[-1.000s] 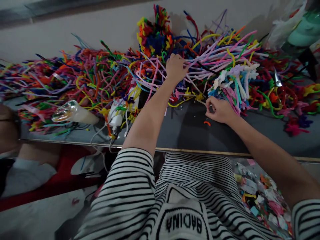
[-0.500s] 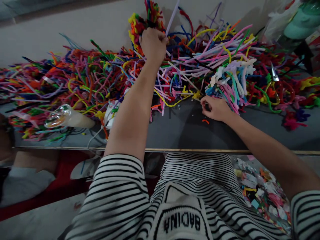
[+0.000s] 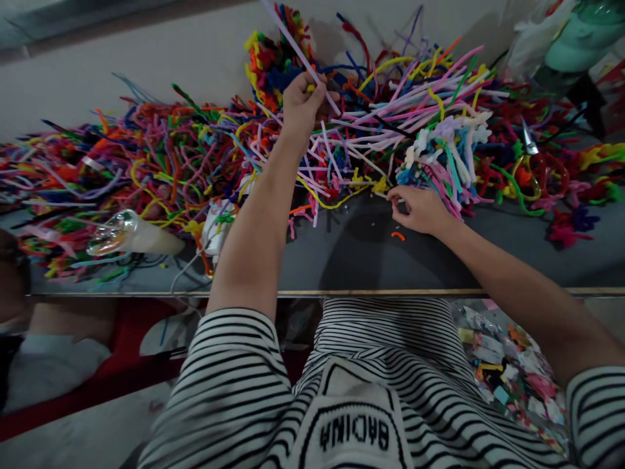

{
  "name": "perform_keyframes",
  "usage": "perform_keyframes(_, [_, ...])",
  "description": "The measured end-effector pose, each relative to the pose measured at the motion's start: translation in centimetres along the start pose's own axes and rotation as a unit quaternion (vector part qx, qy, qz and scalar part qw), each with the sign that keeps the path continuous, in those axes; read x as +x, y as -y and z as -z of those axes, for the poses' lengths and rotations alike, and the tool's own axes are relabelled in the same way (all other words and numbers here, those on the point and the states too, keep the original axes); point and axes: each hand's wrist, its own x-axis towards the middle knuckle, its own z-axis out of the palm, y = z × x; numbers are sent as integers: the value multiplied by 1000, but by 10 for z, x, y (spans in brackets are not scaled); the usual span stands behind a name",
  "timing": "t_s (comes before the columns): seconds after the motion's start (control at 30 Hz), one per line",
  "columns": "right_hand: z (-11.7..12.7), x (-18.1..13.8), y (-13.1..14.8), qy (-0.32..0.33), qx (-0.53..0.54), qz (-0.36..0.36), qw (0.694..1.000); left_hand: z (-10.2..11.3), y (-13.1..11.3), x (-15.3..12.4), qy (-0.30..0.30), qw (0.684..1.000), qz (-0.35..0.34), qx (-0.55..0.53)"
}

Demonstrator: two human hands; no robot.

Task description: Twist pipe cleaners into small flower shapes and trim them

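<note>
A long lilac pipe cleaner [image 3: 291,40] is pinched in my left hand [image 3: 301,107], raised over the back of the heap. It slants from upper left to lower right across my fingers. Close to the table's middle, my right hand [image 3: 422,210] is curled with thumb and fingertips together; what they grip, if anything, is too small to make out. A small yellow pipe-cleaner piece [image 3: 381,185] lies just beyond those fingertips. Beside the same hand is a bundle of white, lilac and blue pipe-cleaner flowers [image 3: 452,146]. A short orange scrap [image 3: 398,236] rests on the grey tabletop below it.
Tangled multicoloured pipe cleaners [image 3: 176,143] spread along the wall. Scissors [image 3: 530,146] with clear orange handles lie at right, near a green mannequin head [image 3: 581,39]. A plastic cup [image 3: 146,234] lies on its side at left. Another person's leg [image 3: 68,319] shows lower left; scraps [image 3: 517,371] fill the floor at right.
My left hand has turned and come slightly nearer; the lilac pipe cleaner now leans left instead of right. My right hand has barely moved.
</note>
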Motion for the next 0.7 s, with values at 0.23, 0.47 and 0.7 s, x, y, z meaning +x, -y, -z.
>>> perform_keyframes(0.23, [11,1,-1,-139,-17,-118,983,-73,22,-101,-12,989,124,-81])
perform_keyframes(0.47, [13,-2,-5,-148,-9,-143,978,-127,37,-174,25,968,200,-149])
perform_keyframes(0.7, [15,1,-6,-171,-4,-155,973,-148,46,-193,70,942,262,-196])
